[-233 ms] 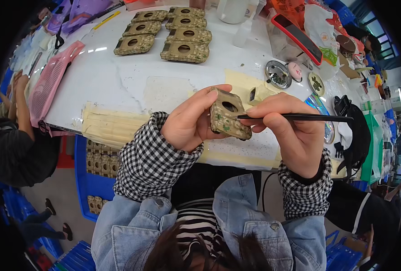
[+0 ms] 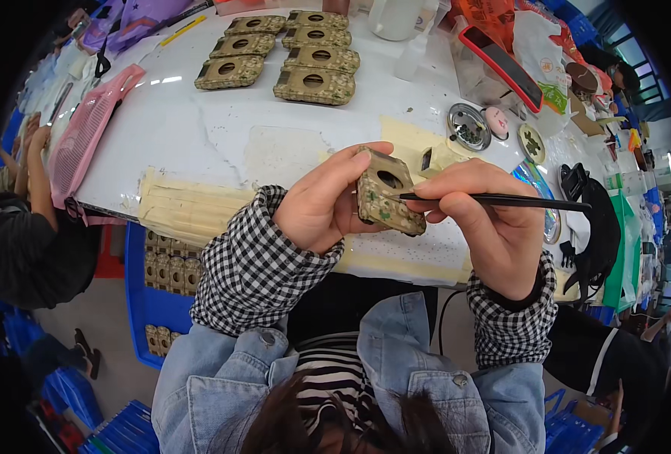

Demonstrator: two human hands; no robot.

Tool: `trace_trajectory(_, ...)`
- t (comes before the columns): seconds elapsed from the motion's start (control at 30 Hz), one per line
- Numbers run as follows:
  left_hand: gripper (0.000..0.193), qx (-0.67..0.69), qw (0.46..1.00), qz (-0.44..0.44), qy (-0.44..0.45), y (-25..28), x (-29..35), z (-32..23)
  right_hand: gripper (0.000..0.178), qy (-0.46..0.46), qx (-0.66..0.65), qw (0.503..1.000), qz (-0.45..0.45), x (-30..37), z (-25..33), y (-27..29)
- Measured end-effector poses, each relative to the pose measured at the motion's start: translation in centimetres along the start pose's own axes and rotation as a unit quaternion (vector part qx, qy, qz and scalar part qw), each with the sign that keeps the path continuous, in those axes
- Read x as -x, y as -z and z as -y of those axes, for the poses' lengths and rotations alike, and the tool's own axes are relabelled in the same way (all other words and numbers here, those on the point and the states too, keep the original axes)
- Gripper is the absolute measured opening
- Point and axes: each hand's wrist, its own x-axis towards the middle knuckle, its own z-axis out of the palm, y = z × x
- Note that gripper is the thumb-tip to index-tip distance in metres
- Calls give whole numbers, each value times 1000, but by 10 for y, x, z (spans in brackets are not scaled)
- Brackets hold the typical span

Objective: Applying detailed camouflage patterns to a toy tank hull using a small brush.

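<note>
In my left hand (image 2: pixel 324 198) I hold a camouflage-patterned model tank hull (image 2: pixel 377 206), tilted, with a dark round opening in its top. The thumb rests along its upper left edge, and the other fingers are mostly behind it. My right hand (image 2: pixel 490 216) pinches slim black tweezers (image 2: pixel 532 200) between thumb and fingers. Their pointed tip is at the hull's face, just below the opening; anything tiny in the tip is too small to make out. Both hands are above the near edge of the white table.
Several similar hulls (image 2: pixel 314 83) stand in two columns on the white table (image 2: pixel 177 121). Toward the right are a round metal dish (image 2: pixel 469 127) with small dark pieces, a red-cased phone (image 2: pixel 500 66) and a black bag (image 2: pixel 604 234). A blue crate (image 2: pixel 142 318) of more hulls lies below left.
The view has shifted slightly, so the table's things sit a little farther right. My grips stay the same. At the lower left, another person's feet have moved.
</note>
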Motion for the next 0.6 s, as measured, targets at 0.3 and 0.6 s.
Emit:
trace_trajectory(0.3,46,-5,1000,-5,-2,0,0,1,10,3,5,1000,8,-1,-1,0)
trace_trajectory(0.6,47,-8,1000,-3,-3,1,0,1,11,11,5,1000,12,-1,-2,-1)
